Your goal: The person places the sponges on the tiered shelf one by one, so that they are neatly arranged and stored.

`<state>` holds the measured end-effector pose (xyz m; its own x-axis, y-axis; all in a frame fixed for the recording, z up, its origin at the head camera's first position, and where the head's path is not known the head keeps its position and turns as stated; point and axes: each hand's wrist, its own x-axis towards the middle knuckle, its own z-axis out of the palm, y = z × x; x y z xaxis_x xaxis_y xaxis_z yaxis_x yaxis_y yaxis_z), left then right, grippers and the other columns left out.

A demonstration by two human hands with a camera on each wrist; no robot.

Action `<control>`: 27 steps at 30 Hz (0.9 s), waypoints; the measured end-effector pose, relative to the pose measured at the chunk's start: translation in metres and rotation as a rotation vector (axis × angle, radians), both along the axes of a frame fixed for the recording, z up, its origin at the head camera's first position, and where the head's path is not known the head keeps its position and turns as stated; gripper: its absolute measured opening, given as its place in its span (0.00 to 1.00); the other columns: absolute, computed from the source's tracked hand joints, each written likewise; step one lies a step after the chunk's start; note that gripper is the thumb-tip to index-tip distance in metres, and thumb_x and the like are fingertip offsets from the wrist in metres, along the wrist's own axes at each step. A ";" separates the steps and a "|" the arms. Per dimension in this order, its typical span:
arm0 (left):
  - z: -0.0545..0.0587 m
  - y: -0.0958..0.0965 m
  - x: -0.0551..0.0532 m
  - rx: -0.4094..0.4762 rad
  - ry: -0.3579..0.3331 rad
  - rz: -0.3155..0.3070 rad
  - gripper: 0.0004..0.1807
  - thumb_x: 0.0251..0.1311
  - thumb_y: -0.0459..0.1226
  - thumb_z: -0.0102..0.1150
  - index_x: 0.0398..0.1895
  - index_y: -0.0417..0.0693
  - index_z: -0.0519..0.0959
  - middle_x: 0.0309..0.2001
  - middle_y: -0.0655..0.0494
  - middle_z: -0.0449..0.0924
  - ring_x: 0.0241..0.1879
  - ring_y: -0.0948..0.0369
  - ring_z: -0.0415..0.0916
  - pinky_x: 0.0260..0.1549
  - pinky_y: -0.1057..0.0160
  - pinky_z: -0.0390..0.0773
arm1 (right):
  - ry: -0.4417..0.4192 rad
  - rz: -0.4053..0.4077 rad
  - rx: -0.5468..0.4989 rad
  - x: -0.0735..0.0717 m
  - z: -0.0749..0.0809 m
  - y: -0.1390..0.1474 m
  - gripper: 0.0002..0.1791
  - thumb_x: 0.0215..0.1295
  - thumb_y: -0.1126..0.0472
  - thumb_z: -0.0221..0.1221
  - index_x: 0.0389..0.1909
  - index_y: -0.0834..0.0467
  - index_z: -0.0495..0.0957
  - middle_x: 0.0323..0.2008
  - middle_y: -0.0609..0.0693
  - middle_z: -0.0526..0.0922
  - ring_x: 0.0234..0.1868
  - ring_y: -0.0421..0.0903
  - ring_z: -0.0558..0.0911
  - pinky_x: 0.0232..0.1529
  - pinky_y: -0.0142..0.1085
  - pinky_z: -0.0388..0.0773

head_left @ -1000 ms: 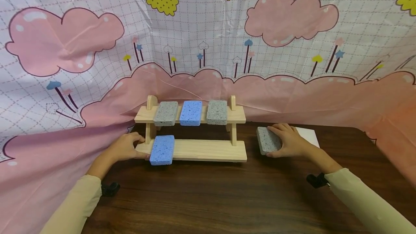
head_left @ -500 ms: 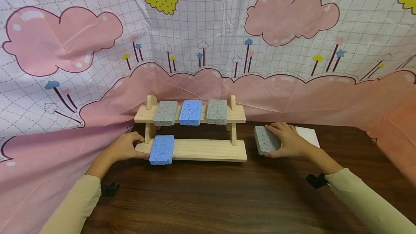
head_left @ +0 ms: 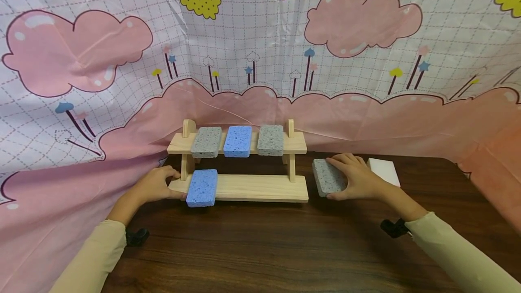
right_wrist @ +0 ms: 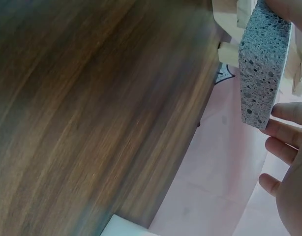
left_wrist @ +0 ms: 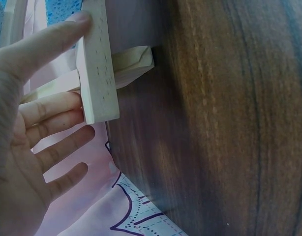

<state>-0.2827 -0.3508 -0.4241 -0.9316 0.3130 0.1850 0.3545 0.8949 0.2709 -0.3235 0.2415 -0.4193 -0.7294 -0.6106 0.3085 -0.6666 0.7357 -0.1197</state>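
Note:
My right hand (head_left: 355, 177) pinches a grey speckled sponge (head_left: 327, 177) by its edges, thumb at the near side and fingers at the far side. In the right wrist view that sponge (right_wrist: 263, 69) is above the dark table. A two-tier wooden rack (head_left: 260, 187) stands to its left. My left hand (head_left: 154, 185) holds the left end of the rack's lower shelf, with the thumb in front and fingertips at the end of the board (left_wrist: 98, 73). Beside that thumb, a blue sponge (head_left: 202, 188) lies on the lower shelf.
On the upper shelf sit a grey sponge (head_left: 206, 142), a blue sponge (head_left: 238, 141) and another grey sponge (head_left: 270, 140). A white block (head_left: 384, 172) lies on the table (head_left: 260, 248), behind my right hand. A printed pink and white cloth (head_left: 244, 58) hangs behind the rack.
My right hand has carried the grey sponge a little left, closer to the rack. More of the white block shows behind it. My left hand keeps its place on the shelf end.

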 end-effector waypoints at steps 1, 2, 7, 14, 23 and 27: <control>0.000 0.000 0.000 -0.001 0.000 0.000 0.40 0.38 0.62 0.79 0.46 0.41 0.86 0.47 0.47 0.85 0.45 0.52 0.81 0.46 0.51 0.79 | 0.005 0.007 -0.001 0.001 0.000 -0.001 0.58 0.42 0.31 0.75 0.71 0.62 0.70 0.64 0.60 0.75 0.63 0.59 0.71 0.56 0.62 0.67; 0.000 0.000 0.000 -0.002 0.000 0.001 0.40 0.38 0.62 0.79 0.46 0.41 0.86 0.48 0.47 0.85 0.45 0.51 0.81 0.46 0.50 0.79 | 0.011 0.016 -0.004 0.001 0.000 -0.002 0.58 0.42 0.32 0.75 0.71 0.62 0.70 0.64 0.61 0.75 0.63 0.59 0.71 0.56 0.63 0.67; -0.001 -0.001 -0.001 -0.001 0.002 0.002 0.40 0.37 0.62 0.79 0.46 0.41 0.86 0.48 0.45 0.85 0.47 0.49 0.82 0.48 0.48 0.80 | 0.028 0.040 -0.013 0.006 0.002 -0.007 0.59 0.40 0.33 0.76 0.71 0.62 0.70 0.64 0.62 0.75 0.64 0.60 0.70 0.58 0.65 0.66; -0.002 -0.001 0.000 -0.001 0.004 0.002 0.40 0.37 0.61 0.80 0.46 0.40 0.86 0.48 0.45 0.85 0.48 0.47 0.82 0.51 0.46 0.79 | 0.040 0.062 -0.024 0.014 0.006 -0.012 0.59 0.40 0.33 0.76 0.71 0.61 0.69 0.63 0.60 0.75 0.64 0.60 0.70 0.59 0.67 0.65; -0.001 0.000 0.000 -0.002 -0.008 0.008 0.41 0.37 0.62 0.79 0.47 0.39 0.86 0.50 0.43 0.85 0.48 0.47 0.81 0.50 0.46 0.79 | 0.055 0.097 -0.026 0.021 0.007 -0.020 0.60 0.42 0.31 0.75 0.72 0.62 0.68 0.64 0.59 0.74 0.65 0.57 0.69 0.61 0.66 0.63; -0.001 0.000 0.000 -0.003 -0.001 0.002 0.41 0.37 0.62 0.79 0.47 0.39 0.86 0.49 0.43 0.85 0.48 0.47 0.81 0.50 0.46 0.79 | 0.062 0.118 -0.034 0.026 0.009 -0.024 0.61 0.40 0.31 0.76 0.72 0.61 0.68 0.63 0.58 0.74 0.65 0.57 0.69 0.62 0.65 0.63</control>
